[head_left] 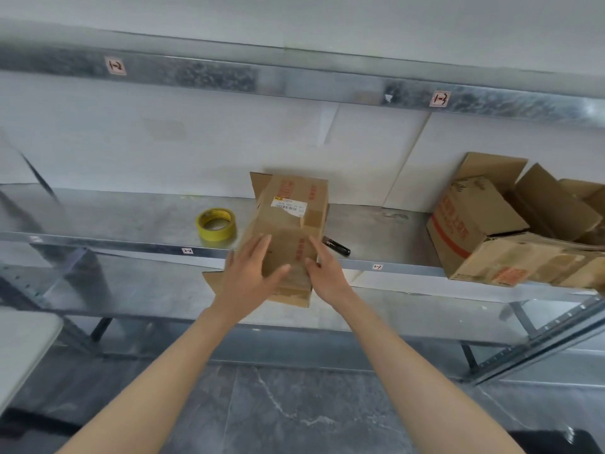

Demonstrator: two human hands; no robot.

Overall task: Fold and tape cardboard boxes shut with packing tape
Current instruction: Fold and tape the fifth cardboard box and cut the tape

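Head view: my left fingers (262, 249) lie flat on the box (291, 221), and my right fingers (317, 249) press straight along its side, neither curled round it. Its near end hangs over the shelf (131, 217) edge, so I judge a careless push could tip it off. Tape (216, 224) sits left of the fingers.

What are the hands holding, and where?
The cardboard box, at its near end: the left hand lies flat on its top, and the right hand presses its right side.
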